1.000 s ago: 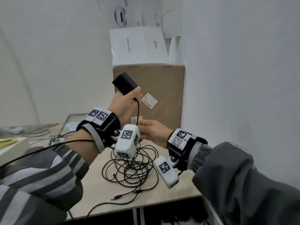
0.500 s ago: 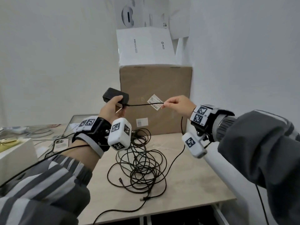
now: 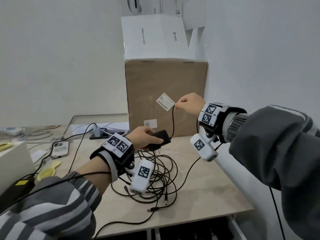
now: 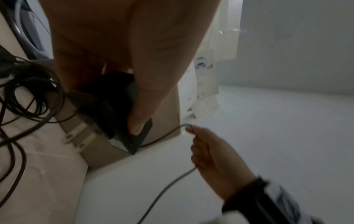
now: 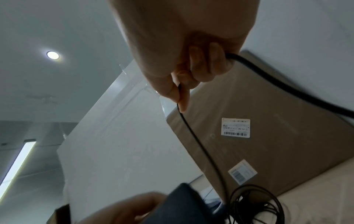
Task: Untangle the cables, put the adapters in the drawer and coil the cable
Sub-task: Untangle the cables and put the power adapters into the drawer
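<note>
Just above the tangle, the black adapter [image 3: 158, 139] lies nearly flat, its long axis running left to right and slightly away, with the cord end pointing right toward the cardboard box [image 3: 166, 94]. It hangs a little above the tabletop [image 3: 207, 191], not touching it. The left hand [image 3: 143, 137] grips the adapter, thumb curled over the top face and fingers wrapped underneath; the left wrist view shows the thumb [image 4: 141, 115] pressed on the dark casing.

From the adapter's right end the cable [image 3: 172, 122] rises almost straight up to the right hand [image 3: 188, 104], which is held higher, in front of the box's label. That hand is closed into a loose fist and pinches the cable between thumb and forefinger; in the right wrist view the fingertips [image 5: 182, 97] nip the thin black line, and the cable leaves the fist again on the far side. From there it drops to the tabletop and joins the tangled cables [image 3: 155, 175], a loose heap of black loops lying below the left wrist, with several plug ends sticking out toward the near edge.
</note>
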